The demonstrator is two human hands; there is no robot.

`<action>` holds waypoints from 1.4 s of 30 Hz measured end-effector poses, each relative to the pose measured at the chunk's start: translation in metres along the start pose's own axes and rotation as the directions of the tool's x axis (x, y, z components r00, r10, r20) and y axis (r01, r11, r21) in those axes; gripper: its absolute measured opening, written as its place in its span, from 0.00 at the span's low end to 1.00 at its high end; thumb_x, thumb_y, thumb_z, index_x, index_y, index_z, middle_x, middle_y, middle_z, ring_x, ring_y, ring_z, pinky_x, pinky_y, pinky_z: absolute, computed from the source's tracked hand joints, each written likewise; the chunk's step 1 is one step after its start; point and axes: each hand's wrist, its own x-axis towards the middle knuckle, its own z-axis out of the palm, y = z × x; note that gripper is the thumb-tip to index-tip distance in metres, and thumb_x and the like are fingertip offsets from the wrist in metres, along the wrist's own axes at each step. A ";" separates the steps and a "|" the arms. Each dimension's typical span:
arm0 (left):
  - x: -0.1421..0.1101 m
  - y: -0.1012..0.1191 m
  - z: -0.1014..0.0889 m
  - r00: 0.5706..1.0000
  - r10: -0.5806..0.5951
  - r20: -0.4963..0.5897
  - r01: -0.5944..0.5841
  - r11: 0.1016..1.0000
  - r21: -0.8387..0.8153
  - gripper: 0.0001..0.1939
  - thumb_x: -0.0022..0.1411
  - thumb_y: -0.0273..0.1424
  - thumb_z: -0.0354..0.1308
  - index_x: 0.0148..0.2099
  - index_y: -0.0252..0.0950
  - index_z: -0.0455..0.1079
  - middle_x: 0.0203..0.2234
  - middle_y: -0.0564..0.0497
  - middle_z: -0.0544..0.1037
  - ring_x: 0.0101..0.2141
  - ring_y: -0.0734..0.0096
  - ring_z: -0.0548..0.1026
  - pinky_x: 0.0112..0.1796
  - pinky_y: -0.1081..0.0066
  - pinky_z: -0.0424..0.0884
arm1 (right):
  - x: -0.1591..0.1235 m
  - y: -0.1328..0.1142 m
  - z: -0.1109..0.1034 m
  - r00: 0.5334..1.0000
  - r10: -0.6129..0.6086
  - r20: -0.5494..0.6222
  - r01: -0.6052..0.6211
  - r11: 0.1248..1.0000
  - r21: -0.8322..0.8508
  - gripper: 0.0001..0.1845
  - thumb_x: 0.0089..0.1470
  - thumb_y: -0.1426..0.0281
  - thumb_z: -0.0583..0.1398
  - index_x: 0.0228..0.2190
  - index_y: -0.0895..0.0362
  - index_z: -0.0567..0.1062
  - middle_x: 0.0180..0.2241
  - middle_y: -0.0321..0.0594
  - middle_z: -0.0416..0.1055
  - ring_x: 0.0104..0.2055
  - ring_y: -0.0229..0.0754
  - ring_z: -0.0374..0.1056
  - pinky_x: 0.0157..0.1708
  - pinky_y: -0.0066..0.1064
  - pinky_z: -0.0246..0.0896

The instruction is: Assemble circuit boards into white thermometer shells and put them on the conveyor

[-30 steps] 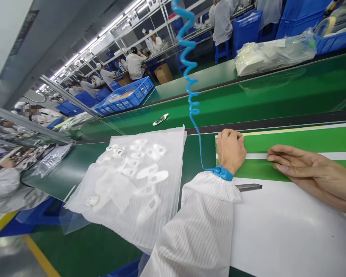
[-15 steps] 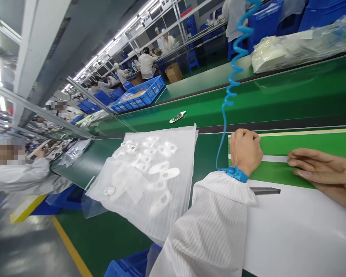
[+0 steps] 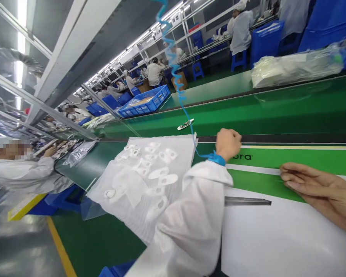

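My left hand [image 3: 228, 144], back towards me, is curled closed above the far left end of a green printed sheet [image 3: 305, 157]. Its fingertips are hidden, so anything inside them is too. A blue wrist strap [image 3: 216, 157] with a coiled cord [image 3: 177, 79] circles that wrist. On the right, my right hand [image 3: 320, 192] hovers over the same sheet with thumb and fingers pressed together; I cannot make out what the pinch holds. A white sheet [image 3: 282, 238] lies in front, with a dark grey tapered strip [image 3: 248, 201] at its top edge.
White plastic parts [image 3: 163, 179] lie on a white foam sheet [image 3: 118, 223] to the left. A small white part with a circuit board [image 3: 185, 124] rests on the green belt [image 3: 276, 111]. Beyond are a blue crate [image 3: 145, 102] and a bagged bundle [image 3: 296, 69]. A co-worker [image 3: 17, 169] sits left.
My left hand has moved left, away from my right hand, uncovering dark letters on the green sheet. The coiled cord has swung left. My right hand keeps its pinch; the view has shifted slightly.
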 end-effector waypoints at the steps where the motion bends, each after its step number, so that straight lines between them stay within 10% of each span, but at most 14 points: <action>1: 0.014 -0.009 -0.011 0.999 -0.032 -0.016 0.033 0.999 0.032 0.07 0.61 0.30 0.58 0.37 0.38 0.78 0.40 0.45 0.79 0.45 0.64 0.75 0.49 0.69 0.68 | -0.001 -0.003 0.001 0.997 0.059 0.053 -0.062 0.996 0.059 0.30 0.39 0.61 0.73 0.47 0.48 0.78 0.48 0.48 0.75 0.53 0.54 0.70 0.44 0.25 0.73; 10: 0.080 -0.115 -0.079 0.917 -0.365 -0.161 0.394 0.889 0.232 0.19 0.66 0.37 0.57 0.56 0.35 0.67 0.55 0.43 0.68 0.54 0.57 0.68 0.54 0.50 0.65 | -0.006 -0.013 0.005 0.971 0.039 0.237 -0.087 0.977 0.193 0.30 0.44 0.61 0.72 0.50 0.50 0.74 0.47 0.41 0.73 0.53 0.43 0.68 0.49 0.22 0.67; 17: 0.082 -0.094 -0.082 0.898 -0.433 -0.076 0.438 0.896 0.070 0.16 0.63 0.35 0.61 0.49 0.30 0.70 0.39 0.44 0.77 0.39 0.65 0.76 0.41 0.63 0.72 | -0.003 -0.013 0.007 0.966 -0.045 0.255 0.001 0.985 0.172 0.26 0.46 0.62 0.71 0.47 0.53 0.75 0.40 0.40 0.73 0.48 0.41 0.69 0.54 0.31 0.63; 24: -0.030 0.005 -0.094 0.964 0.037 0.262 0.023 0.975 -0.222 0.16 0.60 0.37 0.62 0.49 0.38 0.71 0.34 0.51 0.77 0.35 0.67 0.74 0.37 0.69 0.69 | -0.027 -0.042 -0.002 0.939 -0.316 0.137 0.332 0.936 -0.117 0.21 0.53 0.60 0.66 0.47 0.52 0.73 0.41 0.41 0.72 0.45 0.43 0.68 0.50 0.36 0.64; 26: -0.083 0.027 -0.083 0.912 0.247 0.329 -0.146 0.942 -0.301 0.14 0.61 0.37 0.60 0.49 0.41 0.70 0.40 0.52 0.77 0.40 0.65 0.73 0.41 0.66 0.69 | -0.050 -0.049 -0.009 0.904 -0.408 0.127 0.426 0.845 -0.322 0.20 0.55 0.59 0.64 0.48 0.50 0.73 0.46 0.41 0.70 0.46 0.44 0.68 0.47 0.37 0.65; 31: -0.187 0.048 -0.029 0.883 0.255 0.395 -0.132 0.941 -0.313 0.12 0.64 0.28 0.56 0.50 0.42 0.67 0.44 0.51 0.74 0.46 0.61 0.70 0.47 0.59 0.67 | -0.101 -0.017 -0.010 0.878 -0.388 0.280 0.472 0.604 -0.643 0.21 0.55 0.65 0.64 0.51 0.46 0.70 0.48 0.38 0.68 0.47 0.43 0.66 0.46 0.38 0.65; 42: -0.205 0.027 -0.011 0.939 0.233 0.253 -0.112 0.903 -0.414 0.12 0.62 0.26 0.60 0.48 0.43 0.70 0.48 0.50 0.72 0.53 0.61 0.67 0.55 0.55 0.63 | -0.116 0.025 0.005 0.870 -0.464 0.169 0.429 0.542 -0.723 0.14 0.61 0.66 0.58 0.49 0.50 0.72 0.48 0.40 0.67 0.50 0.44 0.65 0.51 0.38 0.63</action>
